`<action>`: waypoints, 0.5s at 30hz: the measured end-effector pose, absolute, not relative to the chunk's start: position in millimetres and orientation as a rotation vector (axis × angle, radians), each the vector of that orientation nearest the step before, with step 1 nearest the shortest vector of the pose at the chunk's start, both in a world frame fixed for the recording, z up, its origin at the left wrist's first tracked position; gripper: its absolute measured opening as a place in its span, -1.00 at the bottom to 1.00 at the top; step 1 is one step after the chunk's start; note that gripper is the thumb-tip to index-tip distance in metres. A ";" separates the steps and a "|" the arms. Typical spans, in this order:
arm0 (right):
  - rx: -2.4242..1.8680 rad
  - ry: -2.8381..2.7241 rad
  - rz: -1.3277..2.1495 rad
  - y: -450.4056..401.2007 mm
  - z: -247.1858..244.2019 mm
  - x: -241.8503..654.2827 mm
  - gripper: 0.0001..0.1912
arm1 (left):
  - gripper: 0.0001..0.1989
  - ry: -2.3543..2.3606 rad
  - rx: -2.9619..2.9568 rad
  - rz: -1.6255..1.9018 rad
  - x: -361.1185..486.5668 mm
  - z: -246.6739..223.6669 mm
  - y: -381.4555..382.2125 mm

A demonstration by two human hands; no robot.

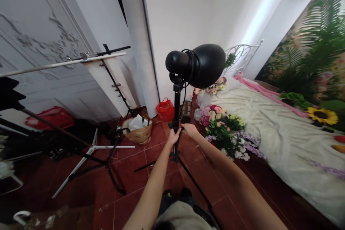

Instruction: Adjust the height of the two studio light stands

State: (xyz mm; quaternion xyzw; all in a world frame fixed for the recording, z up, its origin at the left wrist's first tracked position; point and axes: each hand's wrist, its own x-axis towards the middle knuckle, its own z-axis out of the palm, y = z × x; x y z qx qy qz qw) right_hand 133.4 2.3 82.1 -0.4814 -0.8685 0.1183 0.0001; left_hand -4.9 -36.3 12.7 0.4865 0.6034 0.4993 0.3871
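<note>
Gripping the slim black tubular light stand (177, 104) near its dark clamp collar (172, 125) with the left hand (174, 137), fingers closed around the pole; reaching the collar's other side with the right hand (190, 130), pinching or merely steadying, impossible to tell. Rising above both hands to a bulbous black lamp head (212, 63) wound with black cable (192, 63), jutting out to the right. Probably top-heavy and prone to swing or tip; stiff along the tube, perhaps slippery at the smooth sections. Best held firmly by the pole, close to the collar, never by the cable or the likely fragile lamp head. Standing upright in front of the body on splayed black tripod legs (192, 178), between a tan basket-like bag (138, 136) and pink, cream and purple flowers (215, 115).
</note>
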 end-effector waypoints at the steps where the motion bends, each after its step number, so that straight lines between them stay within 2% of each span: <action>1: -1.504 -2.702 0.362 -4.4 81.3 135.9 -0.67 | -0.72 1.536 1.247 1.269 -4.7 12.7 -35.7; 7: -1.620 -2.572 0.349 -59.2 47.9 150.5 -0.13 | -0.72 1.517 1.296 1.293 -2.6 15.6 -35.1; 12: -1.868 -2.651 0.622 -75.4 13.8 164.8 -0.16 | -0.71 1.549 1.278 1.242 -3.9 18.1 -38.9; 15: -1.769 -2.493 0.891 -63.0 21.2 164.6 -0.01 | -0.71 1.548 1.264 1.252 -3.4 21.4 -40.7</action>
